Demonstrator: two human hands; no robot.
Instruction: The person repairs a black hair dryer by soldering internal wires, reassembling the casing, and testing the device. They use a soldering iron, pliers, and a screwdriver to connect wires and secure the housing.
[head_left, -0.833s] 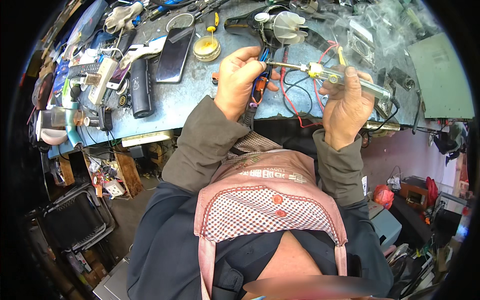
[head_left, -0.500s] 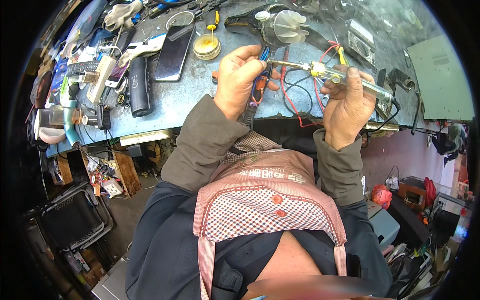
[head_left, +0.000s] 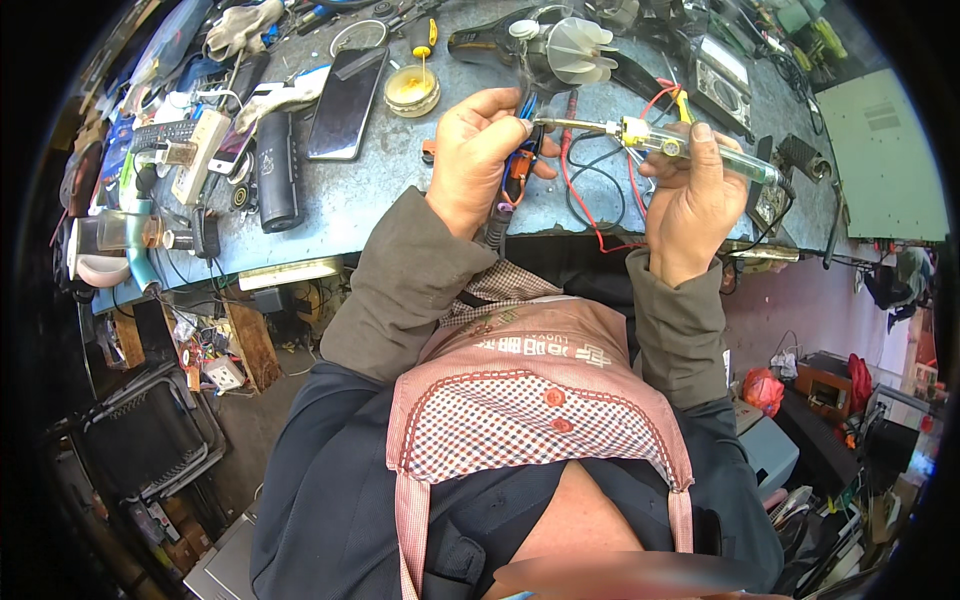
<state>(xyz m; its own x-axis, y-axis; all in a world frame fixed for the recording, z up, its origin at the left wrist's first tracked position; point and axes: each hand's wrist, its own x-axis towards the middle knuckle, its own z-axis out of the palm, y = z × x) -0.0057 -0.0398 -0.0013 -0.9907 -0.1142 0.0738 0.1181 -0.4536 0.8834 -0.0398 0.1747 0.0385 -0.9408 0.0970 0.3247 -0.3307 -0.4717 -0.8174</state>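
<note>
**Soldering iron meets a held part over the bench**

The right hand (head_left: 690, 195) grips a clear-handled soldering iron (head_left: 690, 150), fingers closed round it, tip pointing left. The left hand (head_left: 480, 160) pinches a small blue-and-orange part (head_left: 517, 170) (details too small to tell) above the blue-grey workbench (head_left: 380, 190), near red wires (head_left: 600, 215).

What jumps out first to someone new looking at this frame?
The two hands raised over the near edge of the cluttered blue workbench: the right hand grips a clear-handled soldering iron whose tip points left toward the left hand, which pinches a small part with red and black wires. Behind them lies a white fan impeller; a dark phone lies further left.
</note>
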